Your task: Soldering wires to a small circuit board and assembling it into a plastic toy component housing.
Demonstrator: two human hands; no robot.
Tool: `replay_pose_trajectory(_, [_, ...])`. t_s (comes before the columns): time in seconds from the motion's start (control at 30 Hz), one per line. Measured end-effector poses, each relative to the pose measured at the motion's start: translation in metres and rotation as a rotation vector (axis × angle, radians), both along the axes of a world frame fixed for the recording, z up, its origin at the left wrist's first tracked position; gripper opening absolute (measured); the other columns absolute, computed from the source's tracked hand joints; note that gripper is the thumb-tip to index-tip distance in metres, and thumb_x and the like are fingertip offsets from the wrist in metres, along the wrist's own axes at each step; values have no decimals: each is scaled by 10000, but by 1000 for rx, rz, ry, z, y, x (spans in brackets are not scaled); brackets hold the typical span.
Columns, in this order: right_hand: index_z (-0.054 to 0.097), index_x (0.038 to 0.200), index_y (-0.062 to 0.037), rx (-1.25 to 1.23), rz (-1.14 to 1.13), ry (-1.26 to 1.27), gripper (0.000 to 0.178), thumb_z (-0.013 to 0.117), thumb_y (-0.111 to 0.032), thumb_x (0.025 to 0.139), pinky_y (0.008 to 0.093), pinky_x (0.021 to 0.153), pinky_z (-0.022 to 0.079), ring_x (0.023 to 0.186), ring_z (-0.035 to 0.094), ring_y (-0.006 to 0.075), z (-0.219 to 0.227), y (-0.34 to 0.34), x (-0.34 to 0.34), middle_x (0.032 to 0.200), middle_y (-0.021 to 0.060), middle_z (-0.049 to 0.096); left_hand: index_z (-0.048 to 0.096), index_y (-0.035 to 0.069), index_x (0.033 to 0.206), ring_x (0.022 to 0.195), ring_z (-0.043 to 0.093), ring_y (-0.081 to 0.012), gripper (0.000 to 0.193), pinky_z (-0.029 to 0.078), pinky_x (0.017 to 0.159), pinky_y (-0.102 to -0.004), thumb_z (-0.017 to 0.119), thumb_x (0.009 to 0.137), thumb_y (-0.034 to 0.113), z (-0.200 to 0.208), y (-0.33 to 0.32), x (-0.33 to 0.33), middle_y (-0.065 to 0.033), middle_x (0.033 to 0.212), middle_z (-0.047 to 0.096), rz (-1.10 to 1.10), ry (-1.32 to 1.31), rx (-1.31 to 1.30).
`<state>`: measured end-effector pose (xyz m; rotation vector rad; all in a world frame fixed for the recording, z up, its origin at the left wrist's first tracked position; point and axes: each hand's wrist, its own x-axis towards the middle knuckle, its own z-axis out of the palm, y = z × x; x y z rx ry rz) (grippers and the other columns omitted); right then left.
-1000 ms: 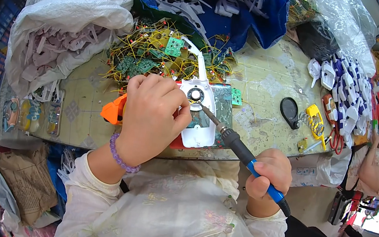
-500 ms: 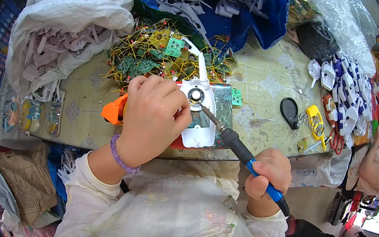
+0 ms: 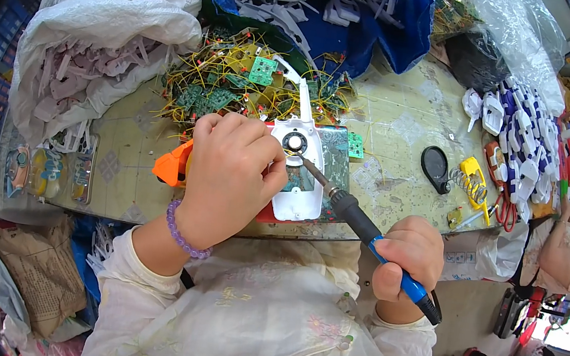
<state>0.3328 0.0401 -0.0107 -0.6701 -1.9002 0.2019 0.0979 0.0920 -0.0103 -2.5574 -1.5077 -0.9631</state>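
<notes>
My right hand (image 3: pixel 409 254) is closed round the handle of a blue and black soldering iron (image 3: pixel 353 216). The iron's tip touches or nearly touches the edge of a small round black and silver speaker (image 3: pixel 295 144), which sits in a white plastic housing (image 3: pixel 299 204) with a long arm. Over the housing's left side, my left hand (image 3: pixel 233 168) is closed in a pinch; what lies between its fingertips is hidden. Thin yellow wire shows by the speaker. A green circuit board (image 3: pixel 262 71) lies at the end of the housing's arm. Beside my left hand is an orange tool (image 3: pixel 173 164).
Behind the housing heaps a tangle of wired boards (image 3: pixel 214 91). A white sack (image 3: pixel 107 32) and a blue bag (image 3: pixel 366 42) hold plastic parts. To the right are a soldering stand (image 3: pixel 471 181), a black oval piece (image 3: pixel 436 167), red scissors (image 3: pixel 507 212) and stacked white-and-purple housings (image 3: pixel 525 147).
My right hand and the iron's handle have shifted slightly right and down, while the tip stays by the speaker. My left hand holds its place. A person's dark-clothed legs at lower right have moved.
</notes>
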Motion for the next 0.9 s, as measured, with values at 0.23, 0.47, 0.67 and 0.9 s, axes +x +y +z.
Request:
replay_pose_trajectory(0.23, [582, 891, -46, -19, 50, -9, 128, 635, -148, 835, 309, 437, 387, 474, 517, 195, 9, 7, -2, 616, 43, 583, 587, 94, 662, 799, 536, -223, 97, 376, 799, -398, 684, 665, 91, -1, -1, -1, -32, 759, 564, -3, 1, 18])
replay_pose_trajectory(0.47, [587, 881, -49, -22, 33, 36, 139, 626, -181, 857, 310, 438, 395, 485, 532, 199, -3, 4, 1, 623, 49, 590, 593, 95, 667, 809, 537, -222, 91, 374, 801, -398, 683, 672, 91, -1, -1, -2, -30, 760, 566, 4, 8, 6])
replay_pose_trajectory(0.67, [590, 896, -30, 9, 24, 161, 222, 610, -250, 888, 306, 443, 397, 494, 534, 206, -15, -1, 6, 625, 62, 583, 595, 97, 670, 810, 536, -222, 86, 372, 809, -400, 681, 676, 92, -1, -2, -1, -29, 761, 567, 2, 10, -5])
replay_pose_trajectory(0.9, [508, 982, -32, 83, -332, 405, 309, 533, -339, 956, 253, 445, 348, 500, 480, 146, -21, -18, 28, 643, 85, 535, 595, 99, 671, 807, 537, -228, 87, 371, 807, -399, 682, 676, 93, 1, -1, 1, -33, 759, 567, -11, -15, -14])
